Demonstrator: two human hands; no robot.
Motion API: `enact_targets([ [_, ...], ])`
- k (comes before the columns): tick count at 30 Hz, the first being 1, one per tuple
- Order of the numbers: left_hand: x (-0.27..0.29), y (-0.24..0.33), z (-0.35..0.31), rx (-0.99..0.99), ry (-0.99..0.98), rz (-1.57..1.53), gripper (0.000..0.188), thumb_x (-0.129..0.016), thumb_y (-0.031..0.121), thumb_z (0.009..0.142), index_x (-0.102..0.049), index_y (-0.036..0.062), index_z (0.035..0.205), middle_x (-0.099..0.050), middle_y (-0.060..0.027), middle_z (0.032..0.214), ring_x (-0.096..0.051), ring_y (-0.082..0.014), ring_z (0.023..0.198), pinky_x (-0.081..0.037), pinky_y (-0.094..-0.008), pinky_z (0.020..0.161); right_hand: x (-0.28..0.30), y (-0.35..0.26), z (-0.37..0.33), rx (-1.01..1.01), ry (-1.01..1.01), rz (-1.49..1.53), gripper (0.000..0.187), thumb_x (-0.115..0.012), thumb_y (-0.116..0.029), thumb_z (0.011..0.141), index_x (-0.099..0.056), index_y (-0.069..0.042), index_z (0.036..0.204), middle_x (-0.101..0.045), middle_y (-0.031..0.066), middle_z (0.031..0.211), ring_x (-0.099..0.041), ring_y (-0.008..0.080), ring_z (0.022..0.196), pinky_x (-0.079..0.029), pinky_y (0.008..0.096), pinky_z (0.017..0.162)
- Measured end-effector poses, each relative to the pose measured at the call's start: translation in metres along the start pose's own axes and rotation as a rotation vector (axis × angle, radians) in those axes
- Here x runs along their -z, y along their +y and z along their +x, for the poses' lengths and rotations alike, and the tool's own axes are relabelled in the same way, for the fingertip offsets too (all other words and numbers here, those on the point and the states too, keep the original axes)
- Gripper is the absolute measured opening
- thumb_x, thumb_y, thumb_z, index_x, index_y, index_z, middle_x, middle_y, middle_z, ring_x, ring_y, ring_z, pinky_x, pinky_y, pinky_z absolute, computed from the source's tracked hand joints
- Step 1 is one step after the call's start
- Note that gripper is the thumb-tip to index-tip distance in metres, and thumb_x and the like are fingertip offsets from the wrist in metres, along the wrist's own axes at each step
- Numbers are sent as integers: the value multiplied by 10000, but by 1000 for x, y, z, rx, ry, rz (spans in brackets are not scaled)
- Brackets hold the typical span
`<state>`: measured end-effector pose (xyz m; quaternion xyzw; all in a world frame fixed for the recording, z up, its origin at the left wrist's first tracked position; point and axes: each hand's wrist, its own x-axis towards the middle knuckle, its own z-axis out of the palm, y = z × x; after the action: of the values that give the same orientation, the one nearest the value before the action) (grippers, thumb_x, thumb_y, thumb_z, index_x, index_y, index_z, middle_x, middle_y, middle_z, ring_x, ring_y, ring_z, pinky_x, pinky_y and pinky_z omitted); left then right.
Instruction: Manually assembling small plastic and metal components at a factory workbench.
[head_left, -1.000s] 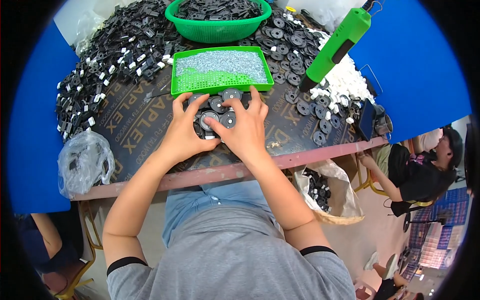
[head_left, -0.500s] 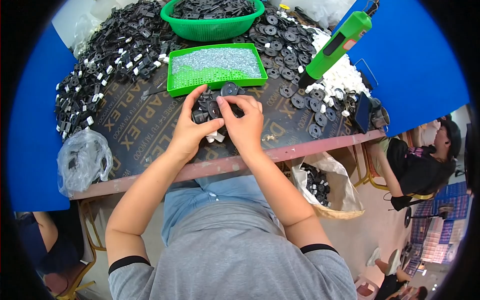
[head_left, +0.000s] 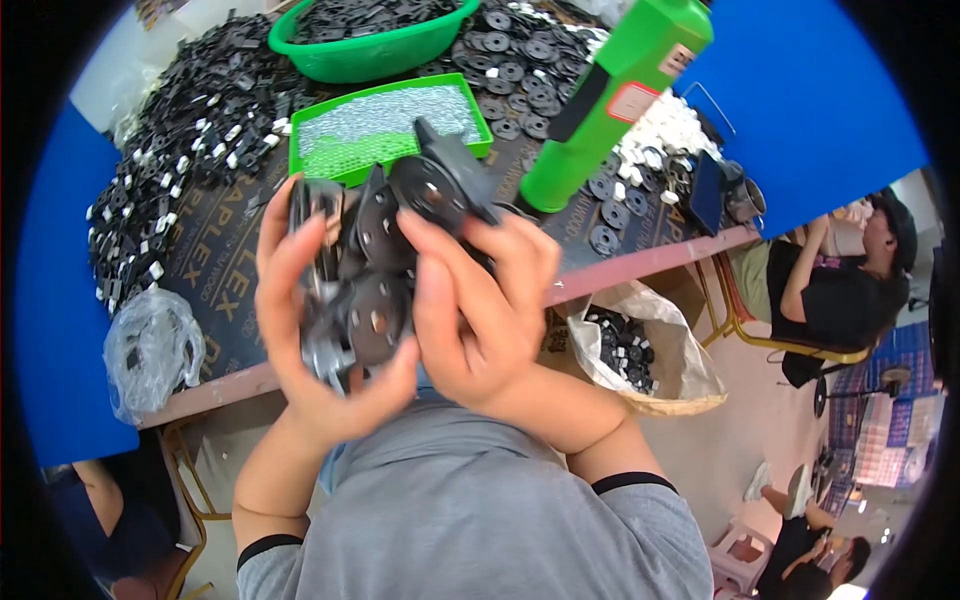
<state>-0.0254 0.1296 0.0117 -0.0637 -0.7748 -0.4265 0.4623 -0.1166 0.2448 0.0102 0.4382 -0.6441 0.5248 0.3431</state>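
Up close to the head camera, my two hands hold a bunch of several black plastic parts with round discs (head_left: 379, 318). My left hand (head_left: 318, 375) wraps the bunch from the left, thumb below and fingers along its outer side. On the other side, my right hand (head_left: 490, 320) is closed with its fingertips against another round-ended black part (head_left: 432, 188) at the top right of the bunch. Motion blur smears the left fingers somewhat. Behind the hands lies a green tray (head_left: 484, 128) of small silvery pieces, and a green electric screwdriver (head_left: 612, 110) stands upright to the right.
Black parts with white bits (head_left: 215, 95) heap up at the left. A green basket (head_left: 370, 55), black discs (head_left: 515, 85) and white pieces (head_left: 665, 135) spread across the back. A clear plastic bag (head_left: 152, 350) sits front left; an open sack (head_left: 690, 375) hangs below the table edge. Another person (head_left: 835, 275) sits right.
Both hands have come up from the table toward the camera with the black parts, which now look much larger. The view has shifted slightly, and the screwdriver appears larger and further left.
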Motion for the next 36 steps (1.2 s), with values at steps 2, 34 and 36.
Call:
enact_targets([
  [2, -11, 21, 8, -72, -189, 15, 923, -738, 200, 682, -218, 199, 1444, -102, -343, 1512, -359, -464, 1337, -357, -535, 1081, 55, -11, 8, 32, -192, -156, 318, -648, -106, 811, -703, -56, 1121, -627, 75, 1025, -518, 249, 950, -353, 372, 893],
  [34, -113, -27, -61, 24, -1409, -168, 618, -715, 506, 765, -636, 35, 1157, -659, -177, 1125, -623, -358, 1041, -491, -454, 882, 174, 70, -62, -971, -1313, -192, 335, -661, -188, 883, -632, -18, 1170, -718, 165, 897, -696, 285, 823, -529, 370, 778],
  [36, -20, -15, -23, 108, -1270, -252, 598, -698, 446, 818, -582, 24, 1225, -634, -183, 1156, -595, -355, 1082, -472, -447, 916, 139, 49, -21, -813, -1425, 136, 338, -680, -171, 873, -633, -18, 1171, -714, 149, 915, -690, 273, 825, -528, 358, 771],
])
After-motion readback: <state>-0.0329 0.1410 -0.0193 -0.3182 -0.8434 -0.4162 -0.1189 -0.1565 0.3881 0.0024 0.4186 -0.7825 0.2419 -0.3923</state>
